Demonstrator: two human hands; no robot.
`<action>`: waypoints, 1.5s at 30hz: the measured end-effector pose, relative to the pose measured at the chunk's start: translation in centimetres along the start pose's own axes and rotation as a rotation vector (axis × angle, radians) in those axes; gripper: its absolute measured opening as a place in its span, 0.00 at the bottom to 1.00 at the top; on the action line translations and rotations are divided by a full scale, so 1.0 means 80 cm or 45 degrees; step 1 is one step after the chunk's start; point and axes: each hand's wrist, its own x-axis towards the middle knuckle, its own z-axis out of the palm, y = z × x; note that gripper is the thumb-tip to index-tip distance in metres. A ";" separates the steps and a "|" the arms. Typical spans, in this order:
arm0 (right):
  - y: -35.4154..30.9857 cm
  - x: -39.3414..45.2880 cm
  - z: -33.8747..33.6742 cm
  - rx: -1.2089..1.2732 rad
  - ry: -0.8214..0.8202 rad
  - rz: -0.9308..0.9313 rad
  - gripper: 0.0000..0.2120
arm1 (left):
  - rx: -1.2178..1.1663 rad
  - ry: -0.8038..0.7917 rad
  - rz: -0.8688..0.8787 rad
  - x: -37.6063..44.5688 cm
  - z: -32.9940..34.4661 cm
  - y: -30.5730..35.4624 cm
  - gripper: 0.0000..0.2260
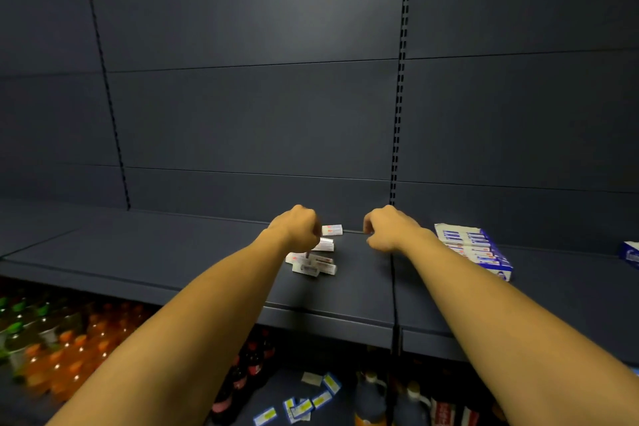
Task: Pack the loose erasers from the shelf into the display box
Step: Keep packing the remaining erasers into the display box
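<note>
Several loose white erasers in printed sleeves lie in a small pile on the dark shelf; one more eraser lies behind them near the back panel. My left hand is over the pile with its fingers curled, and an eraser sticks out from under them. My right hand hovers just right of the pile, fingers curled, with nothing visible inside. The blue and white display box, holding rows of erasers, lies flat on the shelf right of my right hand.
Another blue and white box shows at the right edge of the shelf. Below the shelf stand orange and green drink bottles, dark bottles and small scattered packets. A slotted upright runs up the back panel.
</note>
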 end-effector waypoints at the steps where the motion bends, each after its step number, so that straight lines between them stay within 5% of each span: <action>1: -0.006 0.009 0.003 0.006 0.001 0.014 0.14 | -0.019 0.002 0.005 0.006 0.002 -0.012 0.10; 11: -0.036 0.081 0.059 0.094 0.052 0.169 0.15 | -0.223 0.015 0.086 0.074 0.050 -0.093 0.09; 26: -0.020 0.153 0.139 0.536 0.408 0.234 0.10 | -0.671 0.149 0.133 0.146 0.116 -0.121 0.07; 45: -0.001 0.159 0.153 0.473 0.480 0.048 0.09 | -0.553 -0.099 0.319 0.155 0.116 -0.130 0.04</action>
